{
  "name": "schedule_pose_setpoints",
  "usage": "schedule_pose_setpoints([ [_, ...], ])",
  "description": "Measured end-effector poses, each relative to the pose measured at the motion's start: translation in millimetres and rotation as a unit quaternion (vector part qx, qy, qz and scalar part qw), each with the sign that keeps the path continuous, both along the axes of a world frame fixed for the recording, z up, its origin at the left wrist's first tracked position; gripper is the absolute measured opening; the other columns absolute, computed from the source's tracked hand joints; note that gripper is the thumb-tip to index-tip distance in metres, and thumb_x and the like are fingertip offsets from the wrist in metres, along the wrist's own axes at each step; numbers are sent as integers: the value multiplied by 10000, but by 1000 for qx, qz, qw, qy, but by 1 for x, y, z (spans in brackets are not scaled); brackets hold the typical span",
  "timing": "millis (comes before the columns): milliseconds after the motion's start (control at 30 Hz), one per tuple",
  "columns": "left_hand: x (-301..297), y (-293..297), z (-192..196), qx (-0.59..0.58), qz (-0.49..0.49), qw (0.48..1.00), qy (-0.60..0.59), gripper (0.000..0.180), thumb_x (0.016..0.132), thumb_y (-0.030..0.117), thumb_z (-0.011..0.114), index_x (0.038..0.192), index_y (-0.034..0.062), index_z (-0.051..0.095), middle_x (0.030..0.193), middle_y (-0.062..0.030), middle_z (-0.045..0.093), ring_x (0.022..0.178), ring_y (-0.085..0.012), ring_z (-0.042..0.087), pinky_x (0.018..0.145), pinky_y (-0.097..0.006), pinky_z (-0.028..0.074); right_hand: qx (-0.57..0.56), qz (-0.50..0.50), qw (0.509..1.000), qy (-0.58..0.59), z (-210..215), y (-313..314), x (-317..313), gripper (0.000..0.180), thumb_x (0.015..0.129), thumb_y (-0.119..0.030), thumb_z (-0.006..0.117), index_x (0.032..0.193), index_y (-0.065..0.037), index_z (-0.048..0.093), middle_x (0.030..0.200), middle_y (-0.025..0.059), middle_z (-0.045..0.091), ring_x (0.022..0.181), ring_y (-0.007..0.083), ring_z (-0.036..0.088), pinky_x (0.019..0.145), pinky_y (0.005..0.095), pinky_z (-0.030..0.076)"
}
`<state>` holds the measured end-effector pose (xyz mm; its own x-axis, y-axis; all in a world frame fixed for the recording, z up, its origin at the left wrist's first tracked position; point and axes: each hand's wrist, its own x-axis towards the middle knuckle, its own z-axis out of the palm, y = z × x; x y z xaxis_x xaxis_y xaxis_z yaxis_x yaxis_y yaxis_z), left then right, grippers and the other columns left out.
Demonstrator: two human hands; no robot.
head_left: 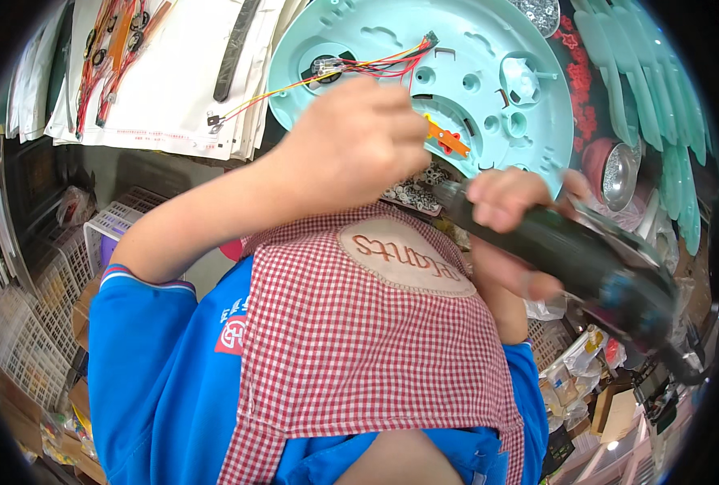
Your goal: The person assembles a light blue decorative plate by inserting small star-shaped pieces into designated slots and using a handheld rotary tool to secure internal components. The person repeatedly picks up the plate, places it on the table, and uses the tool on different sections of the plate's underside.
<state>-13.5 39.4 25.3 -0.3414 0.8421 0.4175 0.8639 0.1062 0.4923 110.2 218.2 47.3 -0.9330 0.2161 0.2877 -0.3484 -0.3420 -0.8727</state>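
My right hand (pixel 521 214) is wrapped round a black electric screwdriver (pixel 586 259), held at a slant with its nose toward the middle. My left hand (pixel 363 141) is closed, its fingers curled over the near edge of a turquoise plastic shell (pixel 464 61). Whatever those fingers hold, if anything, is hidden, and both hands are slightly blurred. Inside the shell lie a bundle of red, yellow and black wires (pixel 383 66), a round black speaker (pixel 325 68) and an orange strip (pixel 448 139). Small metal parts (pixel 412 194) are piled just below the left hand.
White paper sheets (pixel 165 73) with more wired speakers (pixel 117 48) are at the far left. On the right are red small parts (pixel 577 81), a metal bowl (pixel 618 178) and stacked turquoise pieces (pixel 642 73). White plastic baskets (pixel 32 323) stand lower left.
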Motion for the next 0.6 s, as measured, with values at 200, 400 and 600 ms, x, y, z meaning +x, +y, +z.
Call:
schedule_pose_setpoints([
  [200, 24, 7, -17, -18, -9, 1000, 3, 145, 673, 229, 710, 788, 145, 677, 837, 57, 601, 885, -136, 573, 771, -308, 433, -54, 11, 996, 73, 19, 8, -9, 1037, 766, -691, 679, 1500, -110, 234, 825, 57, 569, 746, 211, 563, 751, 399, 462],
  [400, 24, 7, -11, -6, 29, 995, 99, 149, 684, 210, 668, 819, 146, 668, 853, 54, 595, 851, -121, 567, 765, -282, 421, -24, 13, 996, 83, 30, 8, -11, 1001, 779, -664, 685, 1498, -107, 266, 833, 54, 567, 740, 197, 552, 759, 385, 453],
  [600, 7, 10, -3, 0, -12, 997, 77, 165, 693, 222, 692, 822, 131, 646, 846, 43, 597, 841, -116, 578, 755, -283, 423, -32, 55, 994, 88, 37, 14, -23, 927, 761, -640, 720, 1456, -120, 394, 830, 17, 533, 742, 154, 504, 764, 352, 408],
])
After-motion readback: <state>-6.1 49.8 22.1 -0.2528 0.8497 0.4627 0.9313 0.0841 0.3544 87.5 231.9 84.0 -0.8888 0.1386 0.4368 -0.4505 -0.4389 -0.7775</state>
